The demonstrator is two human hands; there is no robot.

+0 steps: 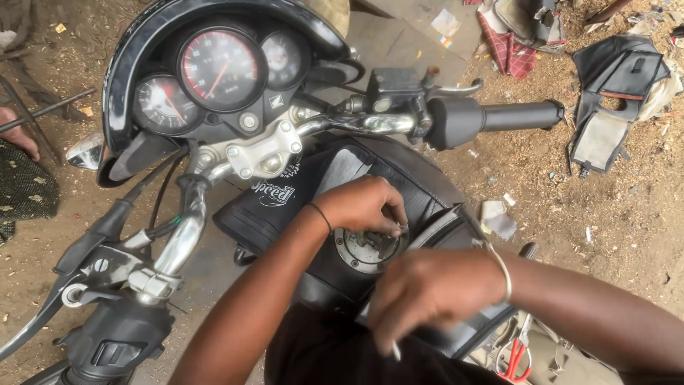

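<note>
My left hand (363, 207), with a dark thread around its wrist, rests on the round metal fuel cap (363, 251) of a motorcycle. Its fingertips are pinched on a small metal part at the cap's right rim. My right hand (427, 292), with a metal bangle on its wrist, hovers just below and right of the cap. It is closed around a thin pale tool (395, 349) whose tip pokes out beneath the fist. A black padded tank cover (285, 196) surrounds the cap.
The handlebar (370, 122) crosses above, with the instrument cluster (217, 71) at top and the left grip (117, 339) at bottom left. Red-handled scissors (514, 360) lie at bottom right. A black bag (613, 100) lies on the dirt, and another person's foot (18, 132) is at the left edge.
</note>
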